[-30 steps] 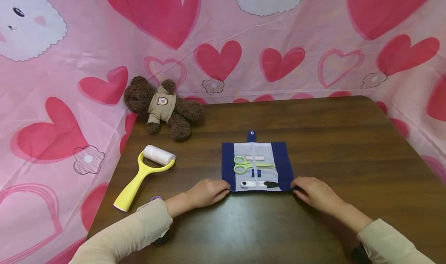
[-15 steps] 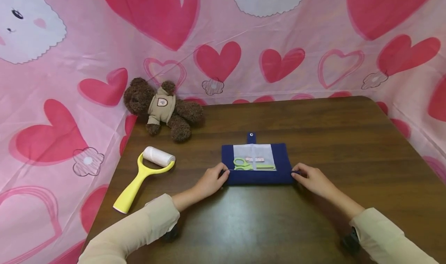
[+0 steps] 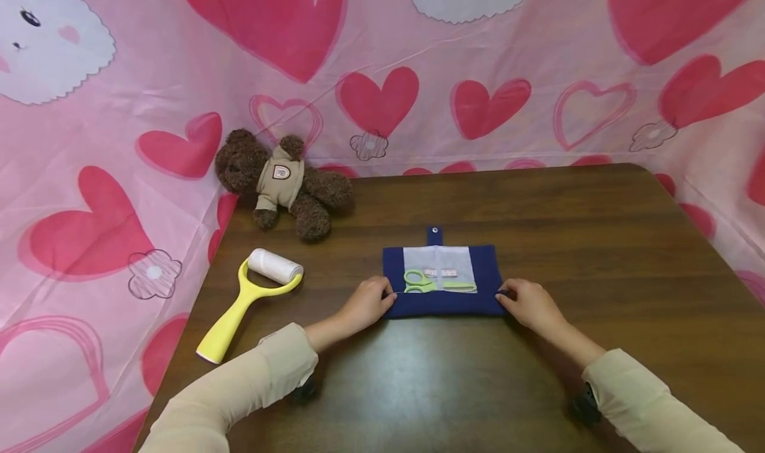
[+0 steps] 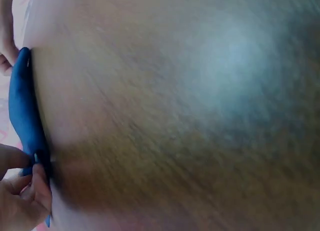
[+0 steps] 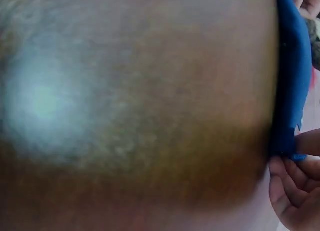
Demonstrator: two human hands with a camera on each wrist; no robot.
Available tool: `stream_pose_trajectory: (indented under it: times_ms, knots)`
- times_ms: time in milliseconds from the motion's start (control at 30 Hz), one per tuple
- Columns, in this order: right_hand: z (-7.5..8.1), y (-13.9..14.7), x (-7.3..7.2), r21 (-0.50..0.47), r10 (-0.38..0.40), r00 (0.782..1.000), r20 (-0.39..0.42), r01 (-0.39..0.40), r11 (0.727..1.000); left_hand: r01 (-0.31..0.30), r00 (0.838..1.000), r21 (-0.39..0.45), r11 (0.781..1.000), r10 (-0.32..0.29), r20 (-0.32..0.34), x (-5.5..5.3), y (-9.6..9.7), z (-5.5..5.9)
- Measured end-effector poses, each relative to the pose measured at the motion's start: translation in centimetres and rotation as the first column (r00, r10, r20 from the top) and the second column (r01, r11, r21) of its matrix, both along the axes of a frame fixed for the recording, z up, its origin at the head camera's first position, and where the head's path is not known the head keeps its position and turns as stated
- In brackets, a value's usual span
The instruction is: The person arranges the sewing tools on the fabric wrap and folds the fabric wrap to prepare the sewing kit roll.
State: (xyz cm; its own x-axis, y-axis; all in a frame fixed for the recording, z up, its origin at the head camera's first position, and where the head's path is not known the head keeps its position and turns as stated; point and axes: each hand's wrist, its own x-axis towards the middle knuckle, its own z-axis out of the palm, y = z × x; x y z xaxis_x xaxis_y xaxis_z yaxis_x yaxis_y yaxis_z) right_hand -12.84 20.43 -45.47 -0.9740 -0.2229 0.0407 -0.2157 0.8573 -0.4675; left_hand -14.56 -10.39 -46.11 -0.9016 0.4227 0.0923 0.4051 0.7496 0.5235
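A navy sewing kit pouch (image 3: 487,264) with a pale lining lies on the table, its near edge folded up over the lower part. Green scissors (image 3: 416,280) and a small pinkish-white strip (image 3: 440,273) show in the uncovered upper part, under a pale strap. My left hand (image 3: 367,301) pinches the left end of the fold. At the right end, my right hand (image 3: 532,303) pinches the fold between thumb and fingers. Both wrist views show fingertips on the blue cloth (image 4: 25,106). A snap tab (image 3: 434,234) sticks out at the pouch's far side.
To the left lies a yellow-handled lint roller (image 3: 245,300) with a white roll. A brown teddy bear (image 3: 281,181) in a beige shirt lies at the table's back left corner. Pink heart-patterned cloth (image 3: 376,41) hangs behind the wooden table (image 3: 574,214).
The pouch's near edge has been folded away from the person, covering the blue spool and the white-and-black tool. Both hands moved forward with it, then stayed nearly still over the last half second.
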Motion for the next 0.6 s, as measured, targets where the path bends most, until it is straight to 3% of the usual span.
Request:
stream_pose_trajectory:
  times_ms: [200,267,300,367,433,467,533,600]
  knots:
    - [-0.7,-0.6,0.4,0.096,0.076,0.979,-0.188,-0.059,0.994,0.064,0.989,-0.13,0.989,-0.08,-0.123,0.1,0.1,-0.2]
    - [-1.1,-0.6,0.3,0.1,0.118,0.944,-0.307,-0.091,0.991,0.081,0.981,-0.19,0.978,-0.111,-0.156,0.1,0.2,0.0]
    - [-1.4,-0.7,0.3,0.103,0.148,0.916,-0.373,-0.118,0.988,0.084,0.973,-0.234,0.969,-0.13,-0.189,0.1,0.3,-0.1]
    - [-1.9,-0.9,0.1,0.122,0.221,0.851,-0.477,-0.185,0.975,0.109,0.943,-0.301,0.947,-0.194,-0.269,0.0,0.4,0.0]
    - [-2.2,-1.0,0.0,0.152,0.298,0.79,-0.536,-0.257,0.954,0.144,0.896,-0.329,0.933,-0.264,-0.357,0.0,0.5,-0.2]
    - [-2.3,-1.1,0.0,0.163,0.331,0.778,-0.535,-0.29,0.943,0.16,0.869,-0.339,0.927,-0.295,-0.397,0.0,0.4,-0.3]
    - [-2.1,-1.2,0.2,0.171,0.374,0.779,-0.503,-0.335,0.927,0.217,0.822,-0.333,0.918,-0.355,-0.445,0.0,0.3,-0.5]
    - [-1.9,-1.0,0.5,0.176,0.393,0.786,-0.478,-0.352,0.919,0.267,0.802,-0.32,0.909,-0.394,-0.449,0.1,0.1,-0.6]
